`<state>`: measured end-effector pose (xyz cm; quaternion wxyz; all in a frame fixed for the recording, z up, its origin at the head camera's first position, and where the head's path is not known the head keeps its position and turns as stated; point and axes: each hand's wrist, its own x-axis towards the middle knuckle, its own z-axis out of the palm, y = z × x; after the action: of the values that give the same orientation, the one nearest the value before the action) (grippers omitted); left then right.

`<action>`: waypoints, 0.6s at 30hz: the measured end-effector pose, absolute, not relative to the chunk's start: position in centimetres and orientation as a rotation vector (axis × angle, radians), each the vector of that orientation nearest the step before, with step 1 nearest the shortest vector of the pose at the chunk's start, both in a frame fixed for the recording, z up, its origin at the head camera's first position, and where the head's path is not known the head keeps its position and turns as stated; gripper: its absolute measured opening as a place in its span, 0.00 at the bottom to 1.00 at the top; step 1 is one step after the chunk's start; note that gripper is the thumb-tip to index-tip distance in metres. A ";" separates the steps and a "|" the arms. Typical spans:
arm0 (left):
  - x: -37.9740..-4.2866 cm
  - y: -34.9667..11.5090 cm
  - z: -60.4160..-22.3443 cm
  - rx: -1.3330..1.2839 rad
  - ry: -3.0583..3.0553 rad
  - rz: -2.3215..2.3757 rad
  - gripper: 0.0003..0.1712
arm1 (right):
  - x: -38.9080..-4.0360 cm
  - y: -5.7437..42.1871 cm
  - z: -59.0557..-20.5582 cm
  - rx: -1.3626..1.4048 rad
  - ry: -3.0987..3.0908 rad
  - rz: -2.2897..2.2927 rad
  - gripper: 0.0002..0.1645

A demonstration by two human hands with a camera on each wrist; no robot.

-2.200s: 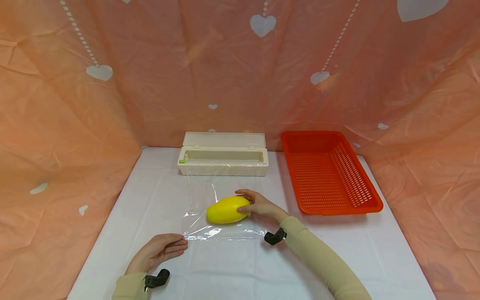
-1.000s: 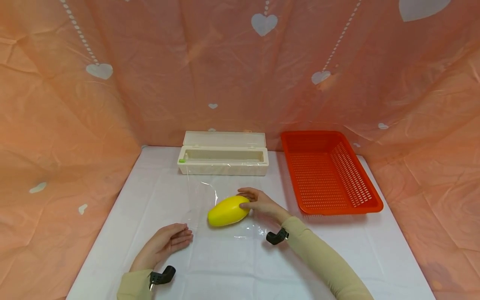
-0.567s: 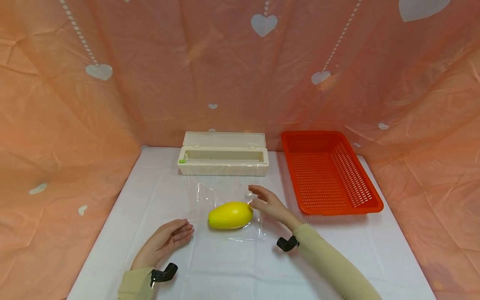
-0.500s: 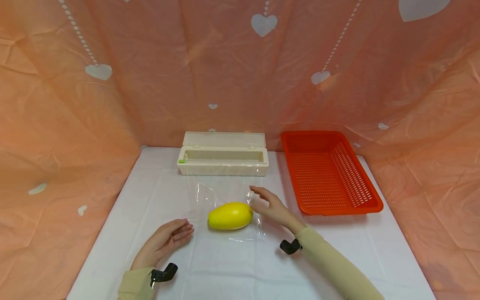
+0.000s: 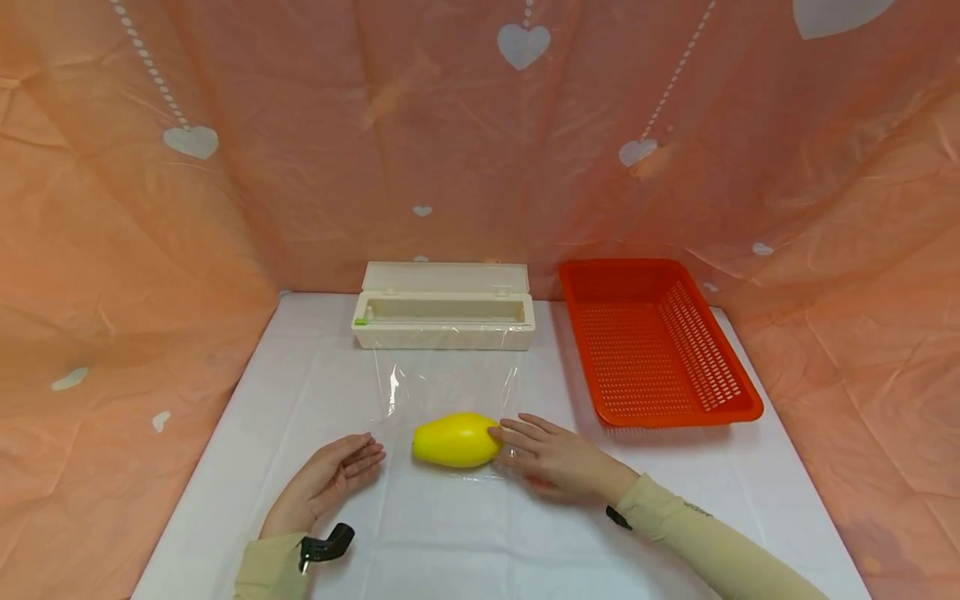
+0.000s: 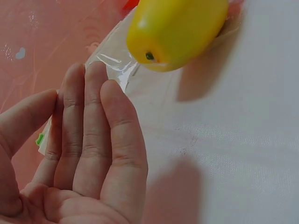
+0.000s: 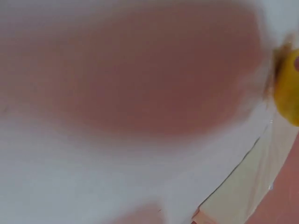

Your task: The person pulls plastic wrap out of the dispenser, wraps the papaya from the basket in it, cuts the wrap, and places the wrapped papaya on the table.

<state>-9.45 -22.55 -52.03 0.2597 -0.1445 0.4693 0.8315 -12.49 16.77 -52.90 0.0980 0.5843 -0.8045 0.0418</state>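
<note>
A yellow papaya (image 5: 457, 440) lies on its side on clear cling film (image 5: 450, 383), which runs out from a white dispenser box (image 5: 442, 337). My right hand (image 5: 562, 462) has its fingers stretched out at the papaya's right end, with the fingertips touching or almost touching it. To the left of the fruit, apart from it, my left hand (image 5: 326, 479) is held with straight fingers and nothing in it. The left wrist view shows the papaya's dark stem end (image 6: 149, 56) beyond those fingers. In the right wrist view, a blurred brownish shape fills much of the picture.
A red perforated basket (image 5: 600, 392) stands at the back right of the white-covered table (image 5: 300, 400). The box's lid (image 5: 446, 277) is raised at the rear, and a small green piece (image 5: 362, 322) sits on its left front. Orange cloth (image 5: 337, 167) hangs around the table.
My left hand has let go of the film's near corner. My right hand has released its grip on the papaya and come nearer, turning palm down. The papaya has shifted slightly towards me.
</note>
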 end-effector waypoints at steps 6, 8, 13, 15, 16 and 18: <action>-9.4 -22.6 -52.2 -0.372 1.283 2.258 0.09 | -12.5 16.4 -53.1 1.808 -2.315 -0.028 0.40; -9.4 -22.7 -52.2 -0.373 1.279 2.259 0.10 | -12.5 16.2 -53.2 1.836 -2.296 -0.050 0.40; -9.4 -22.7 -52.1 -0.375 1.280 2.264 0.10 | -12.8 15.7 -53.6 1.908 -2.289 -0.100 0.39; -9.4 -22.7 -52.1 -0.377 1.280 2.268 0.11 | -13.0 15.6 -53.7 1.902 -2.294 -0.130 0.36; -9.4 -22.7 -52.0 -0.380 1.271 2.270 0.11 | -13.2 15.5 -53.7 1.891 -2.294 -0.146 0.35; -9.4 -22.7 -52.0 -0.381 1.264 2.270 0.12 | -13.5 15.5 -53.8 1.870 -2.284 -0.155 0.29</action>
<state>-9.35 -22.74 -51.99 0.2551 -0.1403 0.4655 0.8358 -13.47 15.52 -53.78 0.0929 0.6299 -0.7694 -0.0521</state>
